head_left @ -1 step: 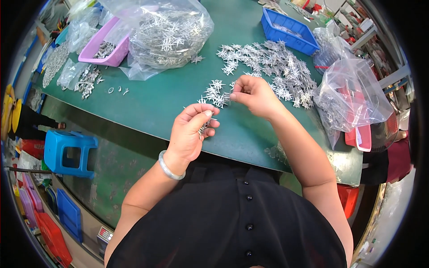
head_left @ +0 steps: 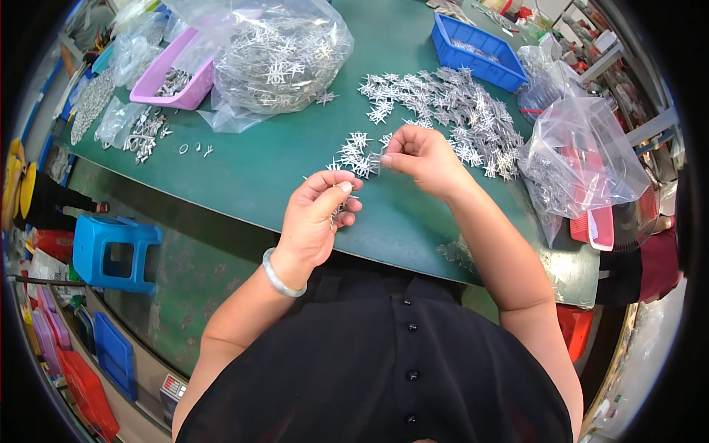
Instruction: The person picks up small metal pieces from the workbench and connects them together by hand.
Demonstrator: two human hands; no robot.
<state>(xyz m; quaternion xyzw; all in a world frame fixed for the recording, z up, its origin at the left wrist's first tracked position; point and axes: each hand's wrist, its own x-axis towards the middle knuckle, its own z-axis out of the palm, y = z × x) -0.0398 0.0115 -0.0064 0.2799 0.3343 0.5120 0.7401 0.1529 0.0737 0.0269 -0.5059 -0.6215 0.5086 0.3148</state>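
Here in the head view, my left hand (head_left: 314,214) is curled up over the green tabletop's (head_left: 244,170) near edge, thumb pressed toward the forefinger, the fingers wrapped around a bunch of small silver spiky metal pieces (head_left: 341,214). Their thin pale prongs poke out between my fingertips and below the thumb, pointing every which way, bright along the edges and greyer in the gaps.

Over to my right hand (head_left: 425,159): thumb and forefinger pinched together, the other fingers folded in, and they look to be gripping one grey-silver pronged piece (head_left: 375,161), though it's too small and blurred for me to count its prongs.

Just beside that pinch, on the table, lies a little loose cluster of matching silver pieces (head_left: 353,153), star-like, bristling, tangled into each other. Beyond it spreads the big heap of silver-grey spiky pieces (head_left: 473,122), whitish where light catches, darker where they're stacked. A blue rectangular plastic tray (head_left: 473,63) sits just behind that heap, and off to the left a bulging clear plastic bag (head_left: 284,70) is packed with more of the same shiny prongs.
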